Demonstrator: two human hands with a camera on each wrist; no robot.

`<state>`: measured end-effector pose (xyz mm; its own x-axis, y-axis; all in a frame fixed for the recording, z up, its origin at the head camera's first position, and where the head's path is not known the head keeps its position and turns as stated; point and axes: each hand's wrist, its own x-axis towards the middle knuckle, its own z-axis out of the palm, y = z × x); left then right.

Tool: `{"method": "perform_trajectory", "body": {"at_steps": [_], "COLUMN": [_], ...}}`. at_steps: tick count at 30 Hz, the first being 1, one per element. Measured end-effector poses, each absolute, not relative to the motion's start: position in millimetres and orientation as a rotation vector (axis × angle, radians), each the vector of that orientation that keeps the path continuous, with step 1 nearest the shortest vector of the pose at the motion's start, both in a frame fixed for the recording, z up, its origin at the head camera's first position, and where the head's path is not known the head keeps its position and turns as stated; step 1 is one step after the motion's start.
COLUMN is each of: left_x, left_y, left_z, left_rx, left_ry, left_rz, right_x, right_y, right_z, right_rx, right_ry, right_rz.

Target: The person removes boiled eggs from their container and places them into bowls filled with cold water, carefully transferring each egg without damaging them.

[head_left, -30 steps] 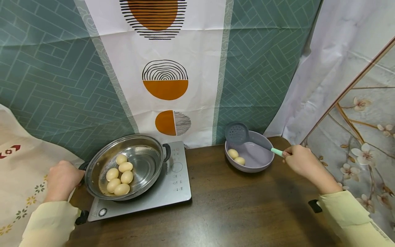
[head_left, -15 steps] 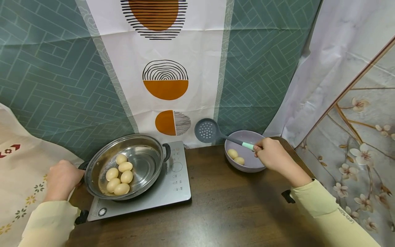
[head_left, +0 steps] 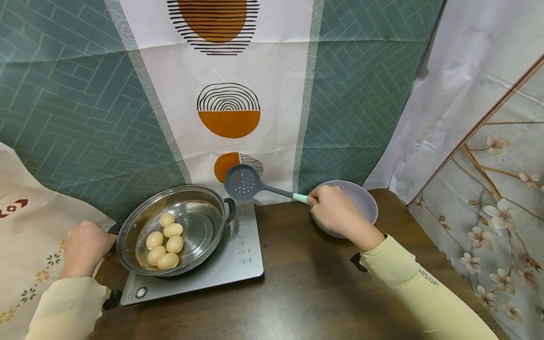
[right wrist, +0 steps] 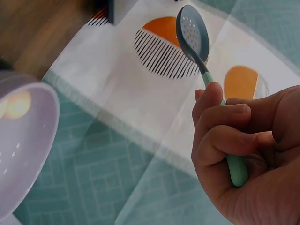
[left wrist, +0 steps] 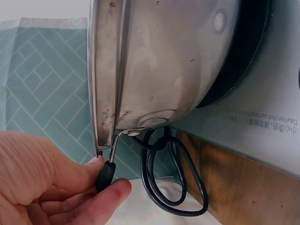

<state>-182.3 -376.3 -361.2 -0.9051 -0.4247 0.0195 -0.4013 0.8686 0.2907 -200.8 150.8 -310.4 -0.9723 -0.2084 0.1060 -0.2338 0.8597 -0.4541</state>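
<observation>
My left hand pinches the black side handle of a steel pan, thumb and fingers on either side of it in the left wrist view. Several pale eggs lie together in the pan's left half. A slotted skimmer, grey with a mint-green handle, is gripped in my right hand. Its round head carries nothing and hangs in the air beyond the pan's right handle. Behind my right hand stands a lilac bowl; eggs inside it show in the right wrist view.
Beneath the pan is a silver induction cooker on a brown wooden table. A looped black cable hangs near the pan's handle. A patterned cloth covers the wall right behind the table.
The right hand has carried the skimmer leftward, from over the lilac bowl to near the pan's right handle. The left hand keeps hold of the pan handle, and the eggs have stayed put.
</observation>
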Motion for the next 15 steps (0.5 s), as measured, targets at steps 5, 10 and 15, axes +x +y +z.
{"method": "perform_trajectory", "body": {"at_steps": [5,10,15], "left_x": [-183.4,-183.1,-180.9], "left_y": [-374.2,-372.6,-374.8], "left_z": [-360.0,-359.3,-361.3], "left_rx": [0.682,0.676,0.649], "left_ry": [-2.955,-2.955,-2.959], "left_rz": [-0.44,-0.451,-0.421], "right_x": [-201.8,-200.1,-196.4], "right_y": [129.7,109.0,89.9], "right_z": [-312.1,-313.8,-318.7], "right_rx": [0.371,0.43,0.503], "right_ry": [-2.994,-2.975,-2.916], "right_rz": [0.765,0.71,0.582]}}
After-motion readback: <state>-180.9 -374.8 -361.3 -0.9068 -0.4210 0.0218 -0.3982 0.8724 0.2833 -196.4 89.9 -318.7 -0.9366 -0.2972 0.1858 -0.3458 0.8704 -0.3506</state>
